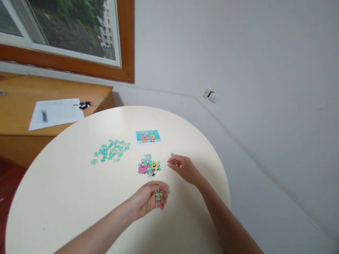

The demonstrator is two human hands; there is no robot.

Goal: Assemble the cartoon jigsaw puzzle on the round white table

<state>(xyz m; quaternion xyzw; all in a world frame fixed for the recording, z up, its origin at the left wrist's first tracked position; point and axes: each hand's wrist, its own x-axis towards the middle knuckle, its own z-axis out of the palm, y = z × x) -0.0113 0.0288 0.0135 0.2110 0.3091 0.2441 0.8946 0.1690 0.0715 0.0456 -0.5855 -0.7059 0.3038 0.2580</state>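
My left hand [150, 198] is palm up with its fingers curled round several small jigsaw puzzle pieces [159, 194]. To the right of a partly joined puzzle [148, 165], my right hand [182, 166] hovers low over the table with its fingers bent together; whether a piece is between the fingertips is hidden. The joined part shows a pink starfish figure, a teal figure and a yellow square figure. Just beyond my right hand lies a loose puzzle piece [172, 154]. Behind the joined part is a reference picture card [148, 136] with the same figures.
Loose teal and green puzzle pieces [111, 150] are spread on the left of the round cream table [66, 197]. A wooden desk [53, 88] with a paper sheet [57, 113] and keys [85, 104] stands at the far left. The wall [238, 70] borders the right side.
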